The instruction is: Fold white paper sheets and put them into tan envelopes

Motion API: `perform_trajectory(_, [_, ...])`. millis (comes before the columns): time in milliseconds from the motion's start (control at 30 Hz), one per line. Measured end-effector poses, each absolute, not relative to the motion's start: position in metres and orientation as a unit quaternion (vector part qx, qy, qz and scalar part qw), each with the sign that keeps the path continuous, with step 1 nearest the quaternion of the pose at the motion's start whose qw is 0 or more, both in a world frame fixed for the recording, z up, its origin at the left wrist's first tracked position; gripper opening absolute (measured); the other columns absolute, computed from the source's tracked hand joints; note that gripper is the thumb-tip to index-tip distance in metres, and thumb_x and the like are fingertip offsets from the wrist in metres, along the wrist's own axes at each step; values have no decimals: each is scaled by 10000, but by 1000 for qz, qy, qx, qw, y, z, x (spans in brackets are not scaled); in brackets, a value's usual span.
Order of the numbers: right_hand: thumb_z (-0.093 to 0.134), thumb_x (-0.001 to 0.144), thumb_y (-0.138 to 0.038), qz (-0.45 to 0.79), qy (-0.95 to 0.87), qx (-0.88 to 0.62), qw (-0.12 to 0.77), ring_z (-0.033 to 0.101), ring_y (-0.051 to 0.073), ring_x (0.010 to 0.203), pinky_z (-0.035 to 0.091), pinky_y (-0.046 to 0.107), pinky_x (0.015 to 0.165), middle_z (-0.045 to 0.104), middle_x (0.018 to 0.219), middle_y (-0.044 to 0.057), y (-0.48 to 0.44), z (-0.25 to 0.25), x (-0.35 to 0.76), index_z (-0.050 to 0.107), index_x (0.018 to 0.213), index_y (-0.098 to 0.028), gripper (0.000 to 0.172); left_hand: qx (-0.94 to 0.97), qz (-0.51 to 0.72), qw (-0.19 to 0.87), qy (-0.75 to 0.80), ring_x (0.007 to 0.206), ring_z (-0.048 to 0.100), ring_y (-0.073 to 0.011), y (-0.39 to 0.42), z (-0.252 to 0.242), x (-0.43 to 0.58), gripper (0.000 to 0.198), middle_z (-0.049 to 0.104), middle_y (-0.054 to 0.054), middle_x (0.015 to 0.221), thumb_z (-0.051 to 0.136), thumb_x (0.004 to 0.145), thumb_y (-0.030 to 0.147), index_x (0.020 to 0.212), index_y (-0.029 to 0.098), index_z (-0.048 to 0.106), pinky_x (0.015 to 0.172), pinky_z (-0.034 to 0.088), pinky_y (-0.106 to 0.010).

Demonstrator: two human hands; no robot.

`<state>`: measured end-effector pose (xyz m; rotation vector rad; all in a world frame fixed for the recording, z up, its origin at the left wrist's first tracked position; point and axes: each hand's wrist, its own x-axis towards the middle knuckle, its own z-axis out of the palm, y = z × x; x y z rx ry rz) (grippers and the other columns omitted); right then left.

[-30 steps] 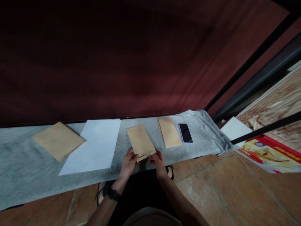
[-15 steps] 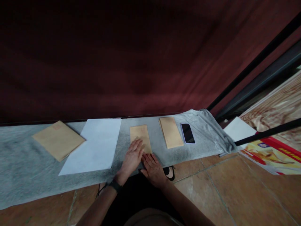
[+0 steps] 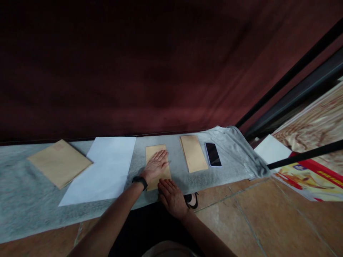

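A brown paper envelope point(image 3: 155, 147) lies lengthwise before me on a grey cloth-covered bench point(image 3: 187, 180). Flat across its middle rests my left hand point(image 3: 155, 165), fingers stretched out; a dark band circles that wrist. My right hand point(image 3: 173, 198) lies at the envelope's near right corner, fingers extended and touching its edge. Both palms face down and cover parts of the envelope. To the right sits a small stack of similar brown envelopes point(image 3: 194, 153). On the left are white paper sheets point(image 3: 107, 167), partly overlapped by a larger brown envelope point(image 3: 60, 162).
A phone point(image 3: 213, 154) with a dark screen lies right of the envelope stack. Black metal bars point(image 3: 308, 155) slant along the right side, with a red and yellow printed box point(image 3: 312, 175) beyond. A dark red curtain point(image 3: 160, 71) hangs behind the bench; the floor point(image 3: 227, 221) is tiled.
My left hand has slid up and slightly right along the envelope, away from my right hand. My right hand has shifted slightly toward me, uncovering more of the envelope's lower part.
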<state>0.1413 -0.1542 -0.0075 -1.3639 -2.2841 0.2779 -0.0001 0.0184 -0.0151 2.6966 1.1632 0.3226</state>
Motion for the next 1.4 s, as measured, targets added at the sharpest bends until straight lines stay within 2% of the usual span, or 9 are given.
perform_trajectory(200, [535, 975, -204, 107, -826, -494, 250, 490, 231, 1381, 405, 447, 1185, 558, 1475, 104, -154, -10, 142, 486, 1470, -166, 499, 916, 93, 137, 366, 1526, 261, -165, -9, -14, -15, 620, 350, -75, 1631, 291, 1030, 501, 1573, 202, 308, 1260, 165, -391])
perform_trajectory(400, [565, 978, -259, 73, -823, -509, 241, 495, 246, 1380, 380, 468, 1197, 606, 1421, 113, -159, -21, 138, 561, 1403, -158, 437, 918, 105, 158, 349, 1513, 299, -166, -60, -8, -34, 570, 352, -79, 1629, 302, 1046, 431, 1577, 224, 294, 1248, 214, -384])
perform_trajectory(633, [528, 1005, -315, 25, -812, -541, 219, 415, 259, 1447, 326, 485, 1214, 449, 1565, 116, -167, -23, 135, 397, 1539, -168, 569, 896, 150, 58, 415, 1501, 333, -247, -128, -15, -62, 688, 362, -115, 1621, 421, 996, 513, 1587, 192, 277, 1244, 255, -450])
perform_trajectory(800, [491, 1010, -260, 12, -794, -562, 230, 413, 235, 1451, 292, 467, 1232, 459, 1557, 116, -172, -20, 139, 380, 1543, -135, 558, 861, 161, 33, 481, 1488, 353, -299, -146, -17, -70, 695, 378, -171, 1602, 409, 986, 511, 1560, 126, 333, 1221, 291, -493])
perform_trajectory(967, [473, 1012, -247, 9, -781, -577, 239, 411, 234, 1454, 280, 474, 1235, 486, 1535, 127, -176, -21, 138, 383, 1542, -130, 550, 799, 198, 63, 564, 1429, 439, -343, -151, -19, -56, 580, 488, -226, 1516, 403, 981, 386, 1475, 86, 449, 1168, 350, -551])
perform_trajectory(1100, [478, 1002, -265, 17, -769, -598, 226, 399, 280, 1459, 262, 520, 1231, 466, 1545, 152, -176, -22, 131, 414, 1524, -105, 550, 737, 268, 125, 608, 1291, 558, -343, -145, -10, -37, 498, 618, -204, 1376, 415, 940, 255, 1406, 115, 520, 1061, 453, -546])
perform_trajectory(1233, [518, 964, -245, 33, -757, -618, 212, 405, 308, 1448, 269, 519, 1222, 466, 1542, 172, -175, -21, 122, 430, 1513, -78, 581, 633, 360, 212, 652, 1032, 656, -293, -127, -5, -28, 530, 700, -154, 1133, 543, 866, 296, 1370, 132, 548, 947, 524, -489])
perform_trajectory(1333, [533, 937, -218, 38, -742, -636, 207, 439, 321, 1419, 313, 520, 1194, 474, 1531, 192, -173, -16, 116, 419, 1517, -70, 610, 519, 398, 305, 692, 778, 658, -219, -110, -6, -30, 606, 682, -46, 850, 635, 772, 311, 1347, 132, 568, 800, 557, -400])
perform_trajectory(1400, [545, 926, -216, 42, -734, -647, 202, 480, 327, 1382, 344, 522, 1173, 488, 1519, 195, -170, -11, 112, 432, 1508, -76, 609, 460, 404, 369, 700, 661, 620, -178, -102, -3, -31, 580, 627, 15, 711, 664, 714, 292, 1268, 126, 628, 721, 543, -346])
